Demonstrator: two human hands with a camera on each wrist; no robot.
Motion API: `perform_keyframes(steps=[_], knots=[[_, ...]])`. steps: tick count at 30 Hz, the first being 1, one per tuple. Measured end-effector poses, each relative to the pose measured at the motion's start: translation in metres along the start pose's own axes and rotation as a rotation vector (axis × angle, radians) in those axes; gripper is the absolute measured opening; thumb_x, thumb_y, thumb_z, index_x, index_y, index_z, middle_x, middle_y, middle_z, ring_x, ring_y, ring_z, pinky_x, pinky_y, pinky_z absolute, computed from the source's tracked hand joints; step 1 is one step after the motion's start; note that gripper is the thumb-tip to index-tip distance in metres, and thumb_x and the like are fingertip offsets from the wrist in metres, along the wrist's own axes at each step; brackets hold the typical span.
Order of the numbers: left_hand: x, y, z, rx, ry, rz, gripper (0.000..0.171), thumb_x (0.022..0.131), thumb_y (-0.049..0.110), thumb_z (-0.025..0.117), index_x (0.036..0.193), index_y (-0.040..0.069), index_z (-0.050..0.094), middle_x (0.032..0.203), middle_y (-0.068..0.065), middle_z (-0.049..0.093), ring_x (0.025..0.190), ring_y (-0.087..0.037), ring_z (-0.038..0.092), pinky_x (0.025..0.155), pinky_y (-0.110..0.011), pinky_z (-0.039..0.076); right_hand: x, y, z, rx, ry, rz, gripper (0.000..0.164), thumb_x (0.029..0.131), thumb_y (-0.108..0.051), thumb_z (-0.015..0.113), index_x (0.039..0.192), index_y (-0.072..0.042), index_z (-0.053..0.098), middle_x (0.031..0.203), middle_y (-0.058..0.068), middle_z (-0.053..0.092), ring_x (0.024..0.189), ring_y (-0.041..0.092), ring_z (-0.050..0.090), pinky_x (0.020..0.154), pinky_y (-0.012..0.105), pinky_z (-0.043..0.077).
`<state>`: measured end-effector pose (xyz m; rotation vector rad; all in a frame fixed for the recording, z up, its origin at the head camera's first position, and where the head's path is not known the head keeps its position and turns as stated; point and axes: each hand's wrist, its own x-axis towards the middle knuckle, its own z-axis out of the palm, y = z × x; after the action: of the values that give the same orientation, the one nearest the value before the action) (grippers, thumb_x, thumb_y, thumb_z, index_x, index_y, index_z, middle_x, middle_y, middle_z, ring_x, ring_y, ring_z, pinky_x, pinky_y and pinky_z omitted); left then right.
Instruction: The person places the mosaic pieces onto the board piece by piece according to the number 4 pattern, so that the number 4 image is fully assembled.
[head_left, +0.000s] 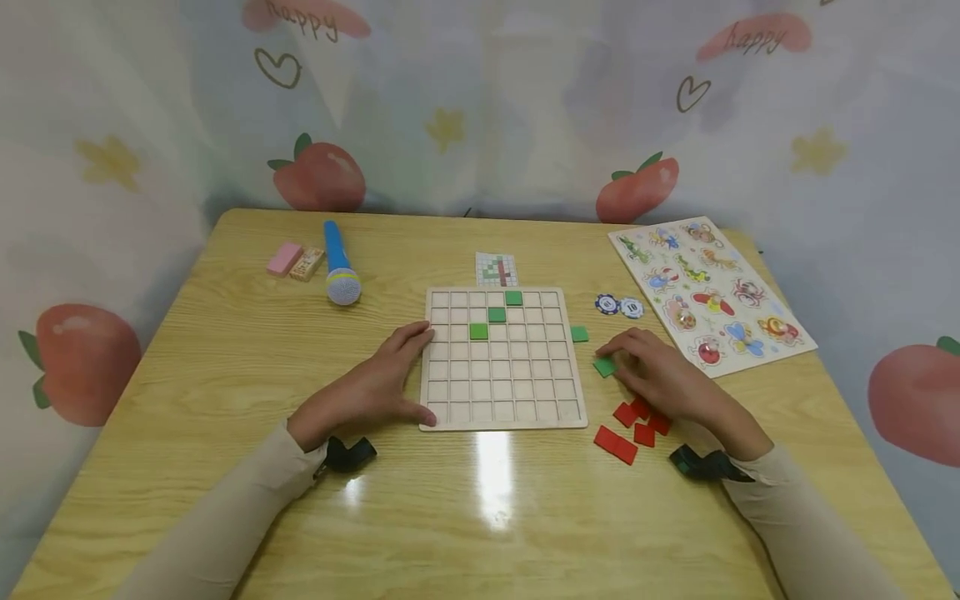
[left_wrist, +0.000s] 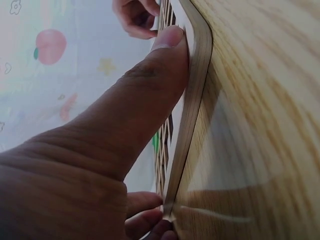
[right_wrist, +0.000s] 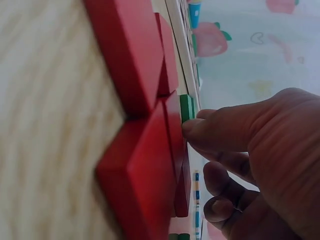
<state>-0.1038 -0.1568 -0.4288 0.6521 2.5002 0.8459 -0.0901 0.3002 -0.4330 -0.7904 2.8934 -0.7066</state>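
Note:
A wooden grid board (head_left: 517, 367) lies mid-table, with three green tiles (head_left: 478, 332) in a diagonal of its squares. My left hand (head_left: 371, 379) rests along its left edge, fingers fairly straight; the thumb (left_wrist: 150, 70) touches the near left corner. Right of the board, my right hand (head_left: 660, 375) pinches a green square tile (head_left: 604, 367) between thumb and fingertips, low over the table. In the right wrist view the thumb (right_wrist: 220, 125) touches that tile. Another green tile (head_left: 580, 334) lies against the board's right edge. Several red tiles (head_left: 616, 445) lie below the right hand.
A small pattern card (head_left: 497, 269) lies behind the board. Two poker chips (head_left: 619, 306) and a puzzle board with animal pictures (head_left: 708, 292) are at the right. A blue toy microphone (head_left: 341, 267), a pink block (head_left: 285, 259) and a small patterned box (head_left: 307, 264) lie back left.

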Motion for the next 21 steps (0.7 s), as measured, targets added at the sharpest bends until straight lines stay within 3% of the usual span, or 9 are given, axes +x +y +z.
perform_keyframes(steps=[21], knots=[[-0.0008,0.0012,-0.0018,0.008,0.009,0.022,0.132,0.075,0.047,0.097,0.172,0.009,0.015,0.181,-0.007,0.007,0.166,-0.034,0.019,0.123,-0.053,0.042,0.0022,-0.0001,0.005,0.02,0.024,-0.025,0.03,0.1,-0.005,0.073,0.126,-0.02,0.072,0.128,0.002,0.066,0.097,0.013,0.052,0.081,0.032,0.049]])
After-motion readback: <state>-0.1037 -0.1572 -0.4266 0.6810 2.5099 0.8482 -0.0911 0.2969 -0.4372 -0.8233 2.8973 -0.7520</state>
